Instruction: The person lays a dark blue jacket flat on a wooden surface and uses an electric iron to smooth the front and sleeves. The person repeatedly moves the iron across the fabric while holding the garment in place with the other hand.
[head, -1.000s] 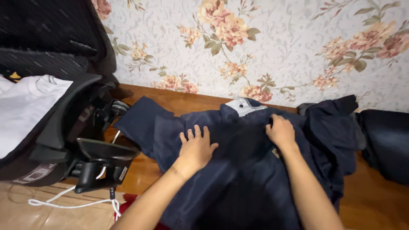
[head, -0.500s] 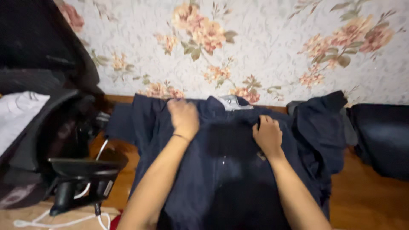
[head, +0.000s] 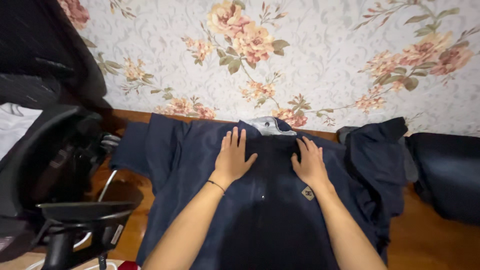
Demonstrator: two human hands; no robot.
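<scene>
Pressing flat on a dark navy jacket point(head: 200, 165), both hands lie palm-down with fingers spread wide, gripping nothing. Left hand point(head: 233, 156) sits on the chest panel left of the centre front, fingertips pointing toward the wall; a thin dark band circles that wrist. Right hand point(head: 309, 162) rests on the opposite panel, just right of the centre front, fingers likewise extended. The two hands are near each other, apart, with the jacket's front closure between them.

Jacket lies spread front-up on a wooden floor point(head: 435, 235), collar end toward the wall. Pale grey collar lining point(head: 267, 125) shows at the neck, just beyond the fingertips. Left sleeve is folded in near the floor's edge on the left. A small tan diamond patch point(head: 307, 193) sits on the fabric just below the right wrist. A small bright snap or button shows on the centre front between the forearms.

Floral wallpaper point(head: 325, 60) with pink and peach roses on a pale ground runs behind. Right of the jacket, a bunched dark garment point(head: 377, 150) touches or overlaps its edge; I cannot tell which. Farther right, a dark blue padded object point(head: 447, 170) on the floor. At left, a black office chair point(head: 55, 165) with its armrest point(head: 85, 212) in the foreground, white cloth point(head: 12, 127) on the seat.
</scene>
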